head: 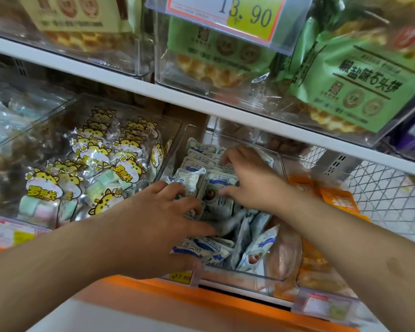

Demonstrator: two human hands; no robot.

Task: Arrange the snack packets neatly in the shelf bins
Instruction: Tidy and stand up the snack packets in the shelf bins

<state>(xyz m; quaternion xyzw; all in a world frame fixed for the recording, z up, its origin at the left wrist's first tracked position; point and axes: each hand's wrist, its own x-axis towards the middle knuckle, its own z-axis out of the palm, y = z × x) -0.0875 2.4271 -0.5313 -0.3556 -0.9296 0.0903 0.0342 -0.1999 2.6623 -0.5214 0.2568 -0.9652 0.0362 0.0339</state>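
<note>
A clear plastic bin (281, 161) in the middle of the lower shelf holds several small white-and-blue snack packets (201, 248). The ones at the back lie in a neat row; the ones at the front are jumbled. My left hand (158, 212) lies over the front left of the pile, fingers curled around an upright packet (189, 179). My right hand (249, 183) reaches in from the right, its fingers spread and pressing on the packets at the middle and back of the bin.
A clear bin of yellow cartoon-cat marshmallow packets (94, 164) stands to the left. Orange packets (338, 200) fill the bin to the right. The upper shelf (130, 80) holds green waffle bags (359, 85) and a price tag (247, 13). An orange ledge (201, 295) runs below.
</note>
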